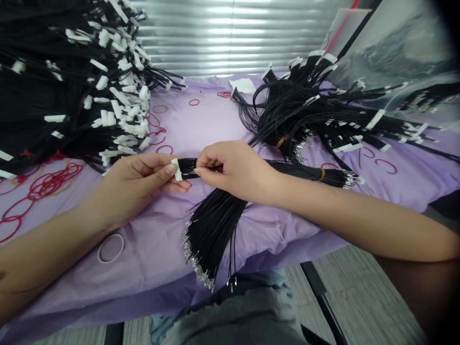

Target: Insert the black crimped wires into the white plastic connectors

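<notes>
My left hand (143,179) pinches a white connector (177,169) between thumb and fingers. Black wires (189,168) run from this connector to my right hand (230,167), whose thumb and forefinger are closed on them. Below my right hand, a fan of loose black wires (215,225) with silver metal tips spreads over the purple cloth (151,254). Beyond my right wrist lies a bundle of black wires (305,171) tied with a yellow band (322,174).
A large heap of black cables with white connectors (125,105) fills the left. More tangled cables (283,110) lie at the back right, beside a clear plastic bag (398,62). Red bands (53,182) and a pale ring (111,248) rest on the cloth.
</notes>
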### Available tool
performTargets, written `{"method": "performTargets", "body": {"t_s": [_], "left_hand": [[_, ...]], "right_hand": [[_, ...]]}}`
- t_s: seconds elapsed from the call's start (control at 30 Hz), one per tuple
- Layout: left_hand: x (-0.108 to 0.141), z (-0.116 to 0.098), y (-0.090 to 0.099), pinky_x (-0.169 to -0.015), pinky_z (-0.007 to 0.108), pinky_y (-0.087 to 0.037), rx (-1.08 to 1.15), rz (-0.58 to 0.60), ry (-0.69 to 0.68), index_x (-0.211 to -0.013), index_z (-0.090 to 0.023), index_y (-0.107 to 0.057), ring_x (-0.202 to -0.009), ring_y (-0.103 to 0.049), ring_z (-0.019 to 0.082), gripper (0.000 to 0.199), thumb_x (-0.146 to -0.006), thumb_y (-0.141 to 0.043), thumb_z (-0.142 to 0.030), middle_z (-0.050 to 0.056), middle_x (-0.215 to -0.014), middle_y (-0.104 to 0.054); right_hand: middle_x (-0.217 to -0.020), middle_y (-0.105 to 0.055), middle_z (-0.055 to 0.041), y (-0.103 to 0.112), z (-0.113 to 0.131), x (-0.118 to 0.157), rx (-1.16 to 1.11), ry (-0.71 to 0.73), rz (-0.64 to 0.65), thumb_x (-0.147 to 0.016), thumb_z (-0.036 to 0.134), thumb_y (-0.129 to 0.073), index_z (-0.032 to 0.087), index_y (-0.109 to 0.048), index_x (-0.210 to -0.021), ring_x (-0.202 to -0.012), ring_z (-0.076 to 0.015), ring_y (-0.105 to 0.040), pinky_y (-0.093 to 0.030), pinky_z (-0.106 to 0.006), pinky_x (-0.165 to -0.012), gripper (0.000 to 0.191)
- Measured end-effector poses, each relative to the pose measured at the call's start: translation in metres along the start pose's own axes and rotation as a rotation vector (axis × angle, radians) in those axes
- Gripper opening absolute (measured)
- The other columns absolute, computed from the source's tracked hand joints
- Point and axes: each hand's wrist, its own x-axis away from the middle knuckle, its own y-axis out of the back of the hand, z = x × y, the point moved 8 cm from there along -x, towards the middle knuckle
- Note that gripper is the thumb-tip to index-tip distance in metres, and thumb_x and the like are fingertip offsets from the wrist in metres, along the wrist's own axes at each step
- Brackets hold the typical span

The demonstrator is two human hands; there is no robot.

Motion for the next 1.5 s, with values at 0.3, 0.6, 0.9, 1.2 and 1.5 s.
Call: {"method": "performTargets", "body": {"t_s": [0.3, 0.6, 0.9, 1.2, 1.5], "left_hand": [[-0.002, -0.005, -0.009, -0.063, 0.014, -0.057, 0.103, 0.033, -0.035, -0.080, -0.012, -0.073, -0.060, -0.068, 0.009, 0.021, -0.070, -0.080, -0.029, 0.002, -0.067, -0.071], [-0.001, -0.007, -0.012, -0.065, 0.013, -0.056, 0.196, 0.040, -0.047, -0.079, -0.010, -0.070, -0.061, -0.067, 0.008, 0.023, -0.069, -0.081, -0.028, 0.002, -0.067, -0.069], [-0.001, 0.005, -0.016, -0.068, 0.016, -0.058, 0.215, 0.079, -0.003, -0.082, -0.013, -0.071, -0.064, -0.068, 0.009, 0.017, -0.072, -0.079, -0.024, 0.001, -0.074, -0.070], [0.000, 0.001, -0.017, -0.070, 0.016, -0.058, 0.366, 0.051, 0.012, -0.081, -0.015, -0.074, -0.066, -0.067, 0.008, 0.014, -0.070, -0.080, -0.020, 0.001, -0.077, -0.071], [0.000, 0.004, -0.006, -0.070, 0.018, -0.059, 0.309, -0.045, 0.025, -0.081, -0.022, -0.075, -0.070, -0.067, 0.011, 0.015, -0.068, -0.081, -0.022, 0.000, -0.080, -0.070]], "right_hand": [[-0.069, -0.058, 0.0021, -0.006, -0.004, 0.001, -0.101, -0.020, 0.021, -0.083, 0.020, -0.050, 0.009, -0.061, -0.078, -0.062, -0.0032, -0.044, -0.031, -0.020, -0.064, 0.017], [-0.071, -0.059, 0.0014, -0.006, -0.003, 0.002, -0.126, -0.039, -0.019, -0.087, 0.027, -0.051, 0.010, -0.062, -0.081, -0.064, -0.0039, -0.045, -0.030, -0.020, -0.065, 0.021], [-0.074, -0.059, -0.0001, -0.007, 0.007, 0.005, -0.082, 0.050, -0.094, -0.088, 0.026, -0.050, 0.011, -0.062, -0.079, -0.069, -0.0058, -0.046, -0.032, -0.019, -0.069, 0.021], [-0.077, -0.061, -0.0011, 0.005, 0.013, 0.004, -0.033, 0.064, -0.020, -0.088, 0.029, -0.049, 0.012, -0.059, -0.081, -0.069, -0.0063, -0.049, -0.035, -0.019, -0.069, 0.020], [-0.093, -0.067, -0.0074, -0.001, 0.014, 0.002, 0.176, 0.087, 0.146, -0.092, 0.032, -0.046, 0.011, -0.064, -0.096, -0.080, -0.0110, -0.057, -0.043, -0.024, -0.077, 0.028]]}}
